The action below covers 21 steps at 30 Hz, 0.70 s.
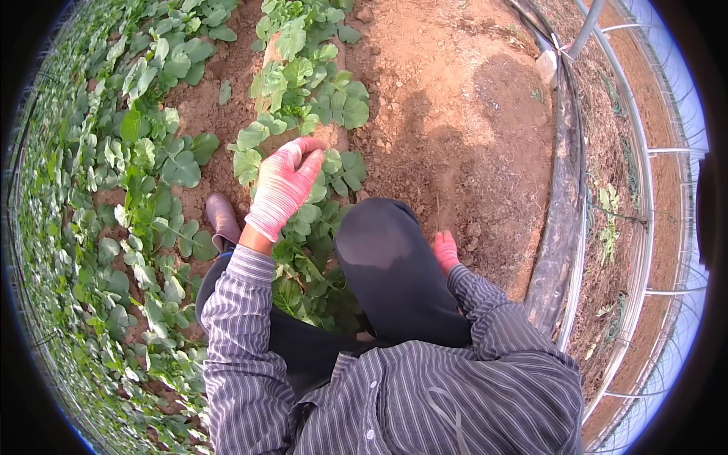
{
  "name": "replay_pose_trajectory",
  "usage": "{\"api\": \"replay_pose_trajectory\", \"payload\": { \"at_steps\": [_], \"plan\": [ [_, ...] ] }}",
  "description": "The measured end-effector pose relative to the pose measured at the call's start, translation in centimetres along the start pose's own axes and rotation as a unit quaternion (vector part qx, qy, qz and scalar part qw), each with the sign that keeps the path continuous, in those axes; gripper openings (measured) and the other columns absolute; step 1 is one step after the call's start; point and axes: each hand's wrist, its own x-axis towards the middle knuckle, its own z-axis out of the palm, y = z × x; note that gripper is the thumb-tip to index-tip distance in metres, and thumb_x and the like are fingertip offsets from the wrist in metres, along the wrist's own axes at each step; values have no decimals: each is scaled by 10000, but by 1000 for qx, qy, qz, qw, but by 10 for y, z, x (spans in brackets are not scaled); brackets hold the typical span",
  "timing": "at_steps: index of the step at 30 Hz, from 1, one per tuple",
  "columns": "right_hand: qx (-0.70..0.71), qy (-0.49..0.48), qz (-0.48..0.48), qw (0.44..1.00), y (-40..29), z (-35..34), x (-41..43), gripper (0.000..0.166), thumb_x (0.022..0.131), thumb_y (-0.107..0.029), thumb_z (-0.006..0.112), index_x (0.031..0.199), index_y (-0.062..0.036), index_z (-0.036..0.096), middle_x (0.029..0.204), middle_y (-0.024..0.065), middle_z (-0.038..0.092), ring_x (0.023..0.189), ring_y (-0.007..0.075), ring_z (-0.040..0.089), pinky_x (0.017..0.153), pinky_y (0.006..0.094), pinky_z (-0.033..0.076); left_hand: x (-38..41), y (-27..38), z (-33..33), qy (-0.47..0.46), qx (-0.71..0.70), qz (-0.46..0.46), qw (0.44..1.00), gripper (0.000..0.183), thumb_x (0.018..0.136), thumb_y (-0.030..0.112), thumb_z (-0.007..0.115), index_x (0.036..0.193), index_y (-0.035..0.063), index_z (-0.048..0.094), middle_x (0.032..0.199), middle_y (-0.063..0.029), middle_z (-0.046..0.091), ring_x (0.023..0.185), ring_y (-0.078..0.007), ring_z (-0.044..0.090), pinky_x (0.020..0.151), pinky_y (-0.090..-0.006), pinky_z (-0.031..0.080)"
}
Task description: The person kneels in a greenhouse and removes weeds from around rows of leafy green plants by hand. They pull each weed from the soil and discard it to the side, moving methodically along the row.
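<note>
My left hand (287, 179), in a red-and-white work glove, hovers over a row of leafy green plants (298, 74). Its thumb and fingers curl towards each other; whether anything is between them cannot be told. Low beside my raised knee (381, 250) is my right hand (445, 250), also gloved in red and partly hidden by the leg. A thin, dark, stick-like tool (438, 213) points forward from its fingers over the bare soil. More leaves of the same row lie between my legs.
Dense leafy rows (153, 165) fill the left side, beyond a soil furrow (227, 125) where my boot (223, 219) stands. On the right run dry soil (500, 170), a black plastic strip (554, 244) and a curved metal greenhouse frame (642, 153). A pale block (547, 67) sits by a pole.
</note>
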Motion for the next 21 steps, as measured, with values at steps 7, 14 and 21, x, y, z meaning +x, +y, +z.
{"api": "replay_pose_trajectory", "payload": {
  "at_steps": [7,14,21],
  "plan": [
    [166,-12,4,986,-79,-7,24,230,932,-254,500,1038,-73,594,732,93,602,618,179,563,605,312,458,11,-2,8,-2,33,26,999,179,900,116,580,1050,35,634,767,65,542,656,-7,437,578,-175,381],
    [197,-91,-45,975,-210,61,200,259,910,-256,488,935,-52,646,894,155,654,860,282,609,802,344,455,16,-2,10,-6,88,30,996,191,886,114,586,1045,20,634,901,-34,628,774,-73,559,686,-233,462],
    [91,-118,-5,989,-274,95,318,360,884,-323,461,983,-5,597,961,216,625,957,346,590,786,417,458,32,-1,11,-11,114,56,992,178,874,91,590,1032,21,633,929,-82,626,814,-141,604,712,-262,480]
  ]
}}
